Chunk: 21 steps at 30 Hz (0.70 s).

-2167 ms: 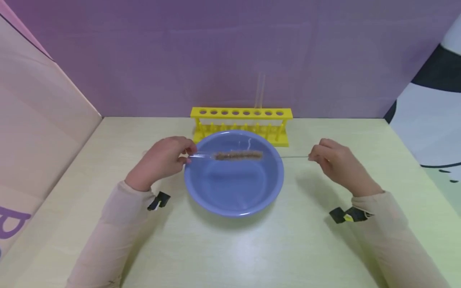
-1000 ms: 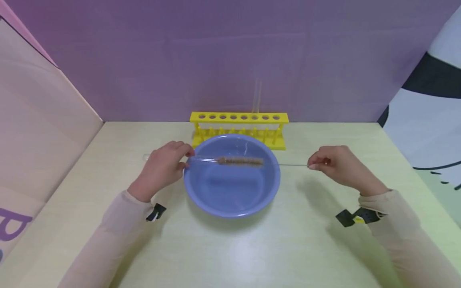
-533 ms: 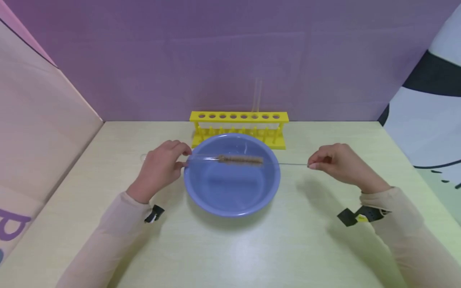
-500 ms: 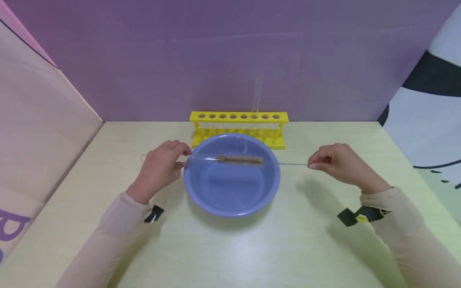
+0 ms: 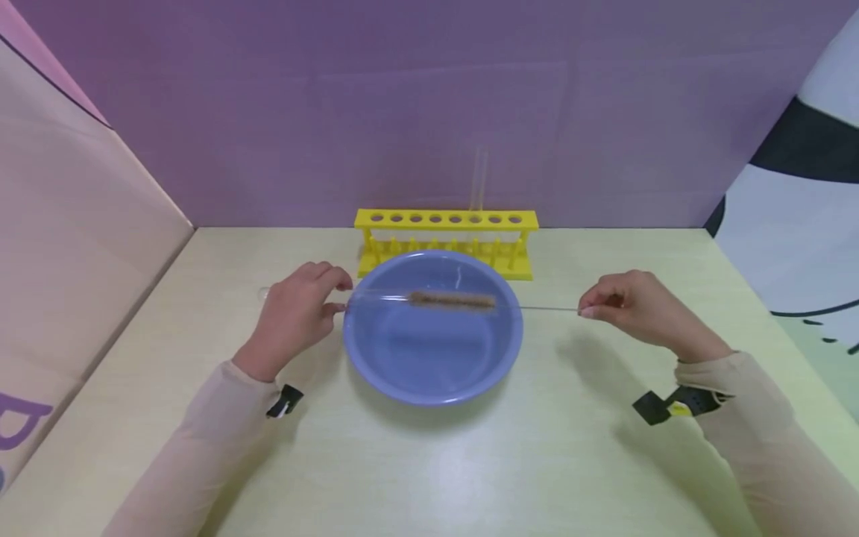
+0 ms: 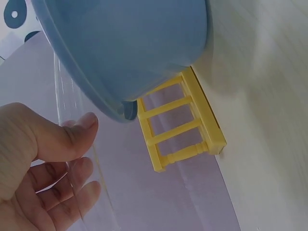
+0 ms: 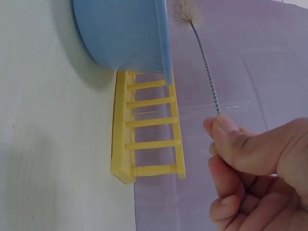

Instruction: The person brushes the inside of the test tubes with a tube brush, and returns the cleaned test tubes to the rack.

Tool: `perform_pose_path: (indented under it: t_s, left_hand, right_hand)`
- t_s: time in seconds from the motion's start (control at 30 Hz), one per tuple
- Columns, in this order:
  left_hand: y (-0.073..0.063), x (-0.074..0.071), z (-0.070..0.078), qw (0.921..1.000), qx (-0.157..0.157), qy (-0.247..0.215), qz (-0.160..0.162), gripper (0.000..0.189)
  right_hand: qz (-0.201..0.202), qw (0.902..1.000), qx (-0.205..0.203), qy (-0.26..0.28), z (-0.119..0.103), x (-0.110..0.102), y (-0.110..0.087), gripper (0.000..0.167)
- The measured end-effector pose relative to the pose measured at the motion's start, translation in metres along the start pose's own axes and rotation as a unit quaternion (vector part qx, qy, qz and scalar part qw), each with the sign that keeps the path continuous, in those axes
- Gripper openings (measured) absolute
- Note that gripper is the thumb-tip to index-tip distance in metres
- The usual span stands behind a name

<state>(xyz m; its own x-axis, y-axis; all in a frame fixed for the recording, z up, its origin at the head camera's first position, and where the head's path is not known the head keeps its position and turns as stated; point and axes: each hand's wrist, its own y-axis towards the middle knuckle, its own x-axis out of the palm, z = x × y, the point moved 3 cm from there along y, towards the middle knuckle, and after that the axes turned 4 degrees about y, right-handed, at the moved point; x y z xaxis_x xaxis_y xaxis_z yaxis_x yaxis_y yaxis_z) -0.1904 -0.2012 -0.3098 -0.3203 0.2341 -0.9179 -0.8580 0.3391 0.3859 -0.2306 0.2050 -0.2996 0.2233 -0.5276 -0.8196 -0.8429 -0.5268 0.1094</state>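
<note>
**Tube (image 5: 379, 298) and brush (image 5: 452, 300) held over a basin (image 5: 409, 362)**

So the basin's round, blue and glossy, with a yellow rack (image 5: 446, 219) right behind it. Left hand (image 5: 294, 313) grips the tube, which is clear, smooth and skinny, poking out both sides of the hand. Right hand (image 5: 627, 307) pinches the brush's twisted-wire stem (image 7: 206, 65). Its bristles are tan, fuzzy, kinda sausage-shaped, lined up with the tube between both hands. Can't tell how far in they go.
</note>
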Motion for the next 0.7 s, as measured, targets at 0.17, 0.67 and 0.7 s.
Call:
perform_pose_path:
  t_s: [0.17, 0.67, 0.7]
  left_hand:
    - [-0.0023, 0.0009, -0.004, 0.9999, 0.003, 0.0, 0.011, 0.03]
    - [-0.0077, -0.005, -0.0093, 0.9996, 0.002, 0.003, 0.026, 0.029]
    - [-0.008, -0.0054, -0.0094, 0.9996, 0.002, 0.004, 0.028, 0.03]
  right_hand:
    - [0.0, 1.0, 0.008, 0.001, 0.0008, -0.0006, -0.0017, 0.006]
    - [0.017, 0.9998, -0.005, 0.0, 0.007, -0.0027, -0.0079, 0.005]
    - [0.014, 0.9999, -0.001, 0.003, 0.0075, -0.0027, -0.008, 0.005]
